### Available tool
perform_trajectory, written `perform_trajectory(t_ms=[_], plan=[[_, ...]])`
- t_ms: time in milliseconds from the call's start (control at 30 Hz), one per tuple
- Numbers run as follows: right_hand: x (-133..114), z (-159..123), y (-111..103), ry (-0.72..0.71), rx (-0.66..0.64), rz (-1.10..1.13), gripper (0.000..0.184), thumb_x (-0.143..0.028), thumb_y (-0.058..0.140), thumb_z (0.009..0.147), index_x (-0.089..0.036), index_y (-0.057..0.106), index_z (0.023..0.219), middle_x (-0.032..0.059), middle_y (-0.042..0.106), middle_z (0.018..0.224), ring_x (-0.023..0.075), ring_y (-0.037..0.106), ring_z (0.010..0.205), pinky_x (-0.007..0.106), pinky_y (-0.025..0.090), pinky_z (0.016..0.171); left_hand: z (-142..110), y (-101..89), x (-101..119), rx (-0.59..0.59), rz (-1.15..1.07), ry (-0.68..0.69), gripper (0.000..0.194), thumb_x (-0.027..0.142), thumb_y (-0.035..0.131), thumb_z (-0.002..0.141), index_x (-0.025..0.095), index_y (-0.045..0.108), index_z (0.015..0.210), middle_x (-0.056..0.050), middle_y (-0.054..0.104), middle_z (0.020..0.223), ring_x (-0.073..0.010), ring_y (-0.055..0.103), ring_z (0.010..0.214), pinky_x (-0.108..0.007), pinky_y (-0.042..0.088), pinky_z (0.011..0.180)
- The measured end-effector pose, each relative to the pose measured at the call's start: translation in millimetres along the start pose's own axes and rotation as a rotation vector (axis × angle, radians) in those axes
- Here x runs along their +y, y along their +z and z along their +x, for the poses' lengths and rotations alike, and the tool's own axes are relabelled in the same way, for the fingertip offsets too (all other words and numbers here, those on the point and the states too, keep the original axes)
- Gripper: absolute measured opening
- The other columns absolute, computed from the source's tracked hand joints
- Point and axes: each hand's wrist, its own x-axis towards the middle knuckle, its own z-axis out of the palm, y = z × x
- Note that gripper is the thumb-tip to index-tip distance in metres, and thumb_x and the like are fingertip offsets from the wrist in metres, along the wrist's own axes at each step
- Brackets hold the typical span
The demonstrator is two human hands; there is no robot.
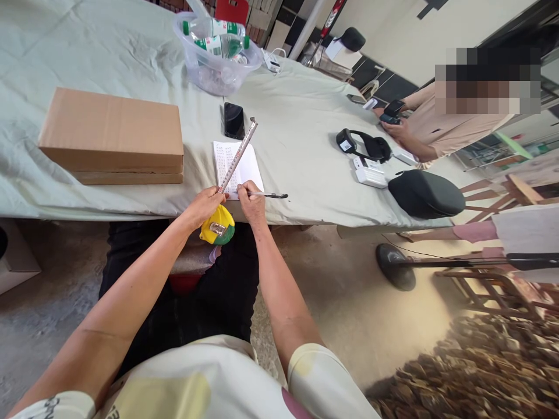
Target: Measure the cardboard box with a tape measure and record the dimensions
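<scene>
My left hand (205, 206) is closed at the table's front edge around the pulled-out blade of a tape measure (220, 224), whose yellow and green case hangs just below the fingers. The metal blade slants up and away across an open notebook (250, 167), its hooked end past the far edge of the pages. Columns of handwriting fill the notebook's left part. In my right hand (252, 203) a black pen (274, 196) is gripped, lying almost level, with the hand resting on the near edge of the paper. Beyond the notebook lies a black phone (234, 120).
On the cloth-covered table (301, 157) stand a brown cardboard box (113, 128) at left and a plastic basin (209, 78) of bottles behind. To the right are a black headset (364, 145) and a dark case (425, 194). Another person (463, 128) holds a device across the table.
</scene>
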Motion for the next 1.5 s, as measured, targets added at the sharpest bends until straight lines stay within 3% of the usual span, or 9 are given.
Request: perform_trajectory(t_ms=[233, 933, 1167, 1500], plan=[[0.7, -2.0, -2.3, 0.018, 0.137, 0.060, 0.029, -0.042, 0.045, 0.089, -0.025, 0.042, 0.066, -0.0042, 0.049, 0.060, 0.0140, 0.049, 0.061, 0.028, 0.040, 0.065, -1.4, 0.1, 3.0, 0.002, 0.023, 0.000, 0.005, 0.019, 0.054, 0.076, 0.019, 0.059, 0.076, -0.006, 0.074, 0.110, -0.0206, 0.064, 0.090, -0.029, 0.047, 0.075], [-2.9, -1.6, -0.2, 0.046, 0.034, -0.038, 0.031, -0.043, 0.045, 0.088, -0.025, 0.036, 0.064, -0.0060, 0.037, 0.057, 0.0132, 0.040, 0.059, 0.028, 0.036, 0.064, 0.6, -0.3, -0.6, 0.001, -0.004, 0.003, 0.004, 0.020, 0.055, 0.073, 0.021, 0.059, 0.074, -0.006, 0.074, 0.108, -0.0218, 0.063, 0.096, -0.028, 0.048, 0.075], [0.2, -1.0, -1.2, 0.045, 0.100, -0.023, 0.031, -0.042, 0.045, 0.090, -0.025, 0.037, 0.065, -0.0056, 0.040, 0.058, 0.0134, 0.041, 0.060, 0.028, 0.037, 0.065, 1.4, -0.6, -0.2, 0.000, -0.001, -0.001, 0.005, 0.020, 0.056, 0.073, 0.021, 0.060, 0.076, -0.006, 0.074, 0.109, -0.0222, 0.063, 0.096, -0.028, 0.048, 0.074], [-0.7, -1.0, -0.6, 0.058, 0.083, -0.040, 0.032, -0.042, 0.046, 0.090, -0.025, 0.036, 0.064, -0.0062, 0.036, 0.056, 0.0134, 0.040, 0.060, 0.027, 0.036, 0.064, 0.5, -0.9, 0.5, -0.008, -0.001, 0.002, 0.003, 0.020, 0.056, 0.074, 0.021, 0.059, 0.075, -0.006, 0.075, 0.108, -0.0224, 0.064, 0.097, -0.028, 0.049, 0.077]])
